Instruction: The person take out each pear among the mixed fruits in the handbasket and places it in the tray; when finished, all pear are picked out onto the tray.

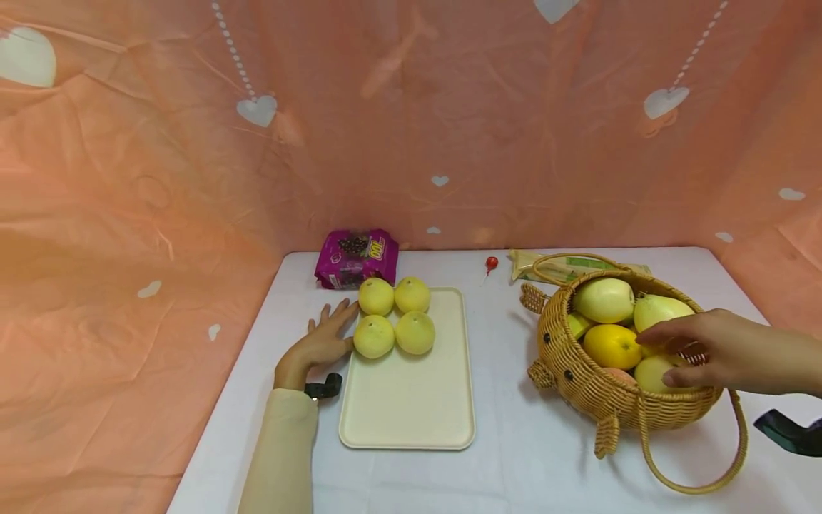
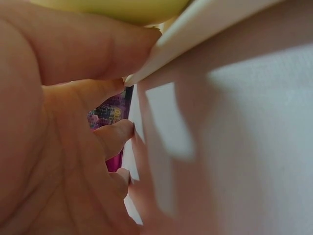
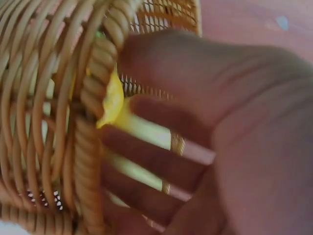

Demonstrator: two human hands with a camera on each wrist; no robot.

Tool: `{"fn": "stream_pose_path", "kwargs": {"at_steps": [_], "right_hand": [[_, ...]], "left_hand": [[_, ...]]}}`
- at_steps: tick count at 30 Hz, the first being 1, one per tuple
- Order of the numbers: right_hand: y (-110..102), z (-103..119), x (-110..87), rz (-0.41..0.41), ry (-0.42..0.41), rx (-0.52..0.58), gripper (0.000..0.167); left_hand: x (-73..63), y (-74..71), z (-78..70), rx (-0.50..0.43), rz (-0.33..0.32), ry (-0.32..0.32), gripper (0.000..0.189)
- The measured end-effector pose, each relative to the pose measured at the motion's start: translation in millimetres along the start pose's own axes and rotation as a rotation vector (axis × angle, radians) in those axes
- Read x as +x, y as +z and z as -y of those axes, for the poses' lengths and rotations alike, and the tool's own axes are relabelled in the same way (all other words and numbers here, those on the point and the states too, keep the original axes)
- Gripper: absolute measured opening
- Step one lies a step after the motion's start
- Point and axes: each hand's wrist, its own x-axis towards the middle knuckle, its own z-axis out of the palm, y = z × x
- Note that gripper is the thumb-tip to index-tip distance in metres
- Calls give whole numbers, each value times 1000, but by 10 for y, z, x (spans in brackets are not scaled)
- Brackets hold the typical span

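My left hand (image 1: 324, 341) rests at the left edge of a cream tray (image 1: 407, 407), fingers spread; the thumb touches the tray's rim (image 2: 195, 36) in the left wrist view. Several round yellow-green fruits (image 1: 414, 333) sit together on the tray's far half. On the right, my right hand (image 1: 716, 350) reaches over the opening of a wicker basket (image 1: 587, 382), fingers extended and apart. Inside are a yellow lemon-like fruit (image 1: 612, 347), a pear (image 1: 660, 310) and pale green fruits (image 1: 604, 300). One pale fruit (image 1: 653, 375) lies just under the right fingers; no grip on it shows.
A purple snack packet (image 1: 357, 258) stands behind the tray. A red lollipop (image 1: 491, 263) and a long pale green packet (image 1: 571, 268) lie at the back of the white table. The basket's looped handle (image 1: 700, 489) extends toward the front. Orange cloth (image 1: 411, 143) hangs behind.
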Motion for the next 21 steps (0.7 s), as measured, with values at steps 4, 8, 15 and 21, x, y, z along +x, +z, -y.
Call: {"fn": "stream_pose_path", "kwargs": {"at_steps": [4, 8, 15, 21], "right_hand": [[-14, 77, 74, 143, 98, -8, 53], [-26, 161, 131, 189, 160, -20, 54], [-10, 227, 246, 216, 142, -76, 30], [28, 218, 328, 296, 168, -51, 30]], "left_hand": [[4, 1, -10, 2, -3, -4, 84], [3, -2, -18, 2, 1, 3, 84], [24, -7, -20, 10, -4, -4, 83], [26, -6, -21, 6, 0, -3, 84]]}}
